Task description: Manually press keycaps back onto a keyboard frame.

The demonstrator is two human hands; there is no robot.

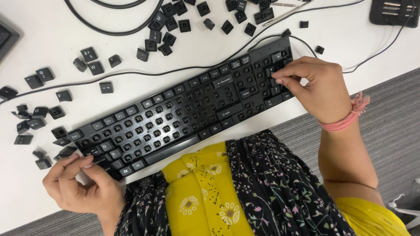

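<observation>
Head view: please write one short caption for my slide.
Right hand presses a number-pad key of a black plastic keyboard missing most keys; left hand holds its corner.

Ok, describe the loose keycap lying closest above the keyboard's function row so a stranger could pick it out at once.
Start at the black keyboard lying slantwise on the white table, most of its caps pulled off. Above its left half runs a thin black cable. The keycap sits just below that cable, alone and face up, while the other loose caps lie in clusters further off.
</observation>
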